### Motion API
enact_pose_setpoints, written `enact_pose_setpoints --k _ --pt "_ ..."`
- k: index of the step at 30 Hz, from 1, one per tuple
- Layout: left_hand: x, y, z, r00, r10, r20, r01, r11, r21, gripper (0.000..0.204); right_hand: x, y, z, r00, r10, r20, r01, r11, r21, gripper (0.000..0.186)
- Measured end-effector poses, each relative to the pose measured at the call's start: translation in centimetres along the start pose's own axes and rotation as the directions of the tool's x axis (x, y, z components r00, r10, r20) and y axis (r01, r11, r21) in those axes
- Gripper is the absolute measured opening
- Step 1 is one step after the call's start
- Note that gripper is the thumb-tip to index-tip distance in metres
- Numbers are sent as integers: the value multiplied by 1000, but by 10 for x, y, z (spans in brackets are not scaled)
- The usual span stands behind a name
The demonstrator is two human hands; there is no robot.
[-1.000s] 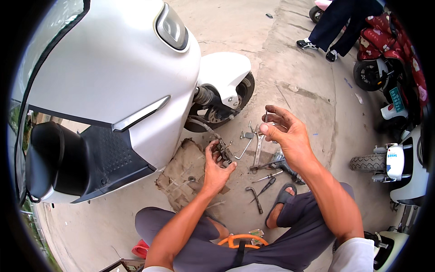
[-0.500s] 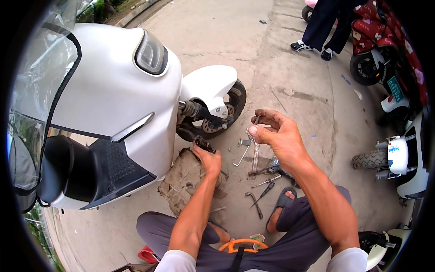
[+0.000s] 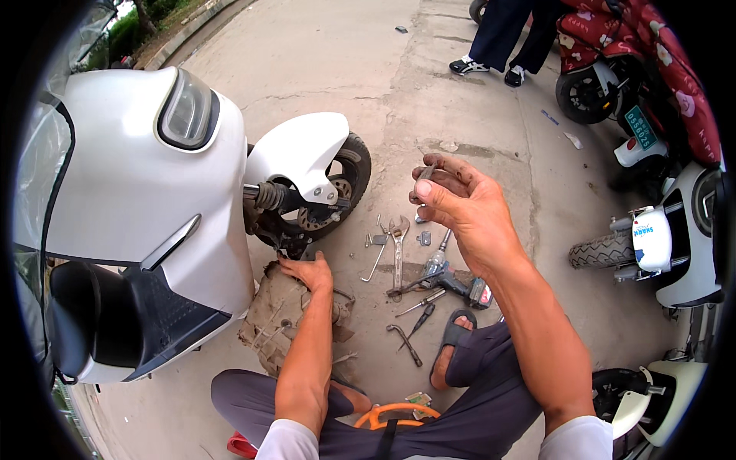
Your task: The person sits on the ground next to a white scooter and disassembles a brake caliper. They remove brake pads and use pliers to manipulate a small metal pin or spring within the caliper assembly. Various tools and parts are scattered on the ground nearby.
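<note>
My left hand (image 3: 308, 272) is closed at a dark, grimy part that looks like a brake caliper (image 3: 294, 244), low beside the front wheel (image 3: 353, 172) of a white scooter (image 3: 146, 176); its fingertips are partly hidden. Raised to the right, my right hand (image 3: 471, 207) pinches a slim metal pin (image 3: 427, 173) between thumb and fingers. Below it on the concrete lie an adjustable wrench (image 3: 398, 257), a hex key (image 3: 375, 263), a cordless impact driver (image 3: 448, 277), a screwdriver (image 3: 422, 303) and a bent socket wrench (image 3: 404, 345).
A dirty plastic panel (image 3: 268, 326) lies by the scooter, beneath my left forearm. An orange ring-shaped thing (image 3: 376, 415) is between my feet. Scooters (image 3: 652, 245) stand along the right, one under a red cover (image 3: 613, 38). Another person's legs (image 3: 502, 38) are at the far right.
My view has shifted, so the scooter sits farther left in it. My left hand has brought the grimy caliper-like part closer to the scooter's fork. The right hand still holds the pin.
</note>
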State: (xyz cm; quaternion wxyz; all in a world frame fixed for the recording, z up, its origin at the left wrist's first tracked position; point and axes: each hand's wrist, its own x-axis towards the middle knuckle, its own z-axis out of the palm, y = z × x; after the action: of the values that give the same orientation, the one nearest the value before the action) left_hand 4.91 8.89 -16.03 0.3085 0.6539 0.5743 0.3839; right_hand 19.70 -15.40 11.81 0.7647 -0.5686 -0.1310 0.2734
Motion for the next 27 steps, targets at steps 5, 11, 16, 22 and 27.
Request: enact_pose_setpoints --k 5,11,16,22,27 --pt "-62 13 8 998 53 -25 -53 999 -14 91 0 -9 -28 999 -1 -41 0 999 -36 64" --pt "-131 13 66 684 305 663 -268 950 -161 47 -6 -16 -44 996 26 -87 -35 993 -109 52" --pt "-142 0 146 530 257 808 -462 886 22 41 -21 -12 -56 989 9 -147 -32 988 -153 33" --pt "-153 0 200 470 280 837 -576 816 51 40 -36 -22 -61 973 20 -231 -60 984 -166 25" --pt "-156 -10 204 551 284 784 -571 814 106 31 -31 -15 -51 955 -2 -297 -48 986 -162 31"
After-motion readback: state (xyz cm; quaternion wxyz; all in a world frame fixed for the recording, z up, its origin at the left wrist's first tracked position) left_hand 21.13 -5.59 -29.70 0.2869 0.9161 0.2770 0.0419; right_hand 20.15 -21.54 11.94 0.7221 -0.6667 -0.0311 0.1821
